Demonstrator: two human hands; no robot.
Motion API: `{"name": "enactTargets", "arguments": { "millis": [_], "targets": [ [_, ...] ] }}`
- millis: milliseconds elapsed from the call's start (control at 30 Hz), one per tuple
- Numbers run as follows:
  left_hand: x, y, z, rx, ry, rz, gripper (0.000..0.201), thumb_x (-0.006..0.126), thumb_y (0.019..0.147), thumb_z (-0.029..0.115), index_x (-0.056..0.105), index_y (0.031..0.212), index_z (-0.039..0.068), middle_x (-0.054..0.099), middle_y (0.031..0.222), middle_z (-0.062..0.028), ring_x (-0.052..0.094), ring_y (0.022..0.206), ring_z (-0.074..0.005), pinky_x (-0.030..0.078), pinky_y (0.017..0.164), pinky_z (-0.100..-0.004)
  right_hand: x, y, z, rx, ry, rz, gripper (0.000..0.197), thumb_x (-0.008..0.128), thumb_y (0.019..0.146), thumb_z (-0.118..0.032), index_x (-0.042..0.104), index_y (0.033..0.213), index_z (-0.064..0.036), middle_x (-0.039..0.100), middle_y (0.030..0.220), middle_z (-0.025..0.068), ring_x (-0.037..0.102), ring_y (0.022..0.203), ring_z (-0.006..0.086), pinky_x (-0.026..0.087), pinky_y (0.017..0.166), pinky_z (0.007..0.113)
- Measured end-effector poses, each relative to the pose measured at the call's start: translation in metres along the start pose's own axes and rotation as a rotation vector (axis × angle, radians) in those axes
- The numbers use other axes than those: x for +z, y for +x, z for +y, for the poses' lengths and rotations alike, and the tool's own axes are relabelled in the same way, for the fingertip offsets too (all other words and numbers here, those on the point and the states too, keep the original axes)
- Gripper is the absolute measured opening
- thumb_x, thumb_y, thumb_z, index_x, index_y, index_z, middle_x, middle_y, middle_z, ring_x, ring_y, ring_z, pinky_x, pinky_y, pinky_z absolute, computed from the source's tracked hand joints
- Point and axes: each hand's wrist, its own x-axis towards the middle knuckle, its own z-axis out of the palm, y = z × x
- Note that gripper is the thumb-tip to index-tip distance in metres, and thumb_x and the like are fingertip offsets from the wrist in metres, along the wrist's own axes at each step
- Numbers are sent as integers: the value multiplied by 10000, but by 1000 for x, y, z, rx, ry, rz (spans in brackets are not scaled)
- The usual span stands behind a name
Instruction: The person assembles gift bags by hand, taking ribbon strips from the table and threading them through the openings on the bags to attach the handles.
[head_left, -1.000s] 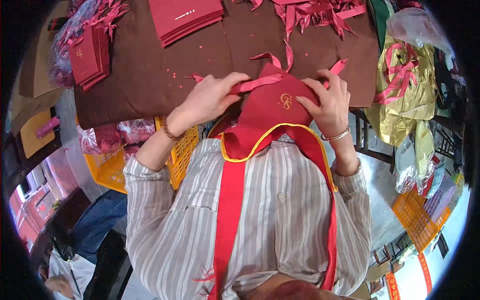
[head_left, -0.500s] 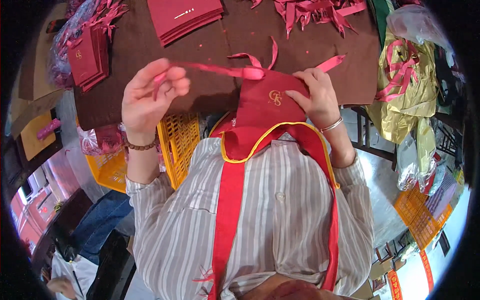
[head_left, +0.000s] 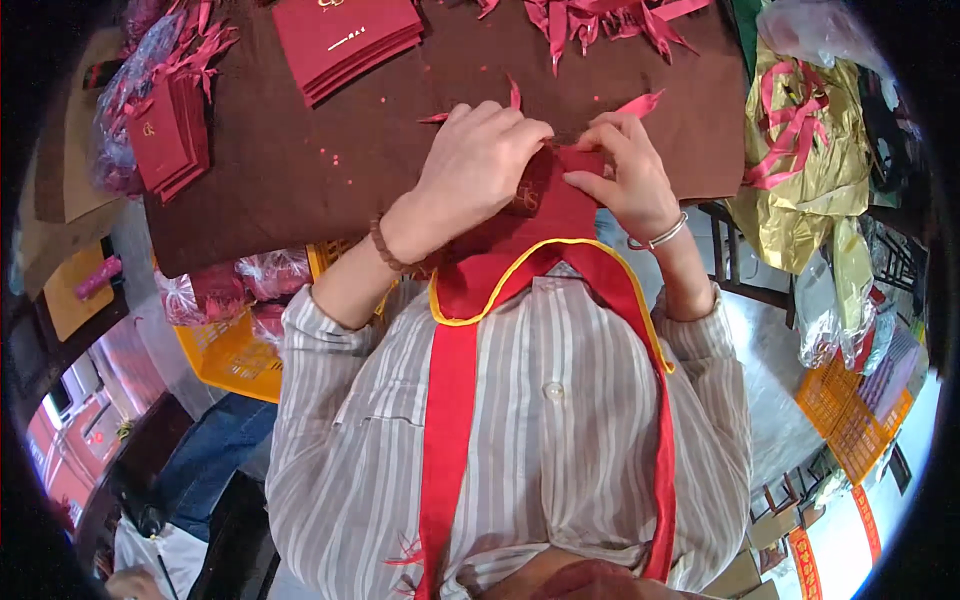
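A dark red paper bag (head_left: 575,210) with gold lettering lies at the table's near edge, in front of my chest. My right hand (head_left: 632,180) grips its upper right side, thumb on the front face and fingers behind. My left hand (head_left: 485,160) reaches across the bag with fingers pinched at the top edge; what they hold is hidden behind the hand. Pink ribbon ends (head_left: 640,103) stick out beyond the bag's top, close to both hands. The left hand covers part of the lettering.
Stacked red bags (head_left: 350,45) lie on the brown tablecloth (head_left: 300,190), with a ribboned stack (head_left: 168,140) at far left. Loose pink ribbons (head_left: 610,25) lie at the back. Gold wrapping (head_left: 800,190) hangs at right. A yellow crate (head_left: 235,360) stands below, left.
My left hand has moved right from the outstretched ribbon to the bag's top edge. The stretched ribbon no longer shows. My right hand keeps its grip on the bag.
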Motion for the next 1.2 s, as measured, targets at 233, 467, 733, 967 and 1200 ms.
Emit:
{"name": "enactTargets", "arguments": {
  "millis": [233,467,733,967,1200],
  "targets": [
    [11,2,-2,-55,44,-164,138,549,824,170,621,827,52,590,747,-89,547,733,-277,403,634,-382,-1,-2,5,-66,-41,-31,312,714,691,-136,566,937,-15,506,1051,126,530,890,244,450,755,308],
    [16,8,-15,-79,-73,-221,171,557,830,183,616,840,23,582,754,-121,556,766,-295,432,678,-382,-6,3,26,84,211,-283,209,626,793,-154,592,905,19,512,1068,100,531,942,205,430,800,286],
    [-3,7,-7,-446,-589,-13,194,496,868,65,591,1034,36,629,754,-79,606,597,-170,466,547,-290,-2,5,28,231,454,-279,192,566,844,-117,616,965,24,522,1065,69,507,963,141,403,844,249],
    [6,-18,8,-418,-403,-193,177,524,873,102,593,1005,5,609,737,-74,595,666,-146,464,620,-257,4,5,31,236,472,-238,182,566,843,-104,620,959,25,519,1062,61,503,942,126,403,820,240],
    [23,-29,18,-18,107,42,104,612,760,162,631,847,109,591,839,-24,542,768,-191,380,631,-326,8,-5,17,163,313,-152,164,613,802,-101,615,912,21,512,1073,62,510,899,131,421,741,245]
  ]
}}
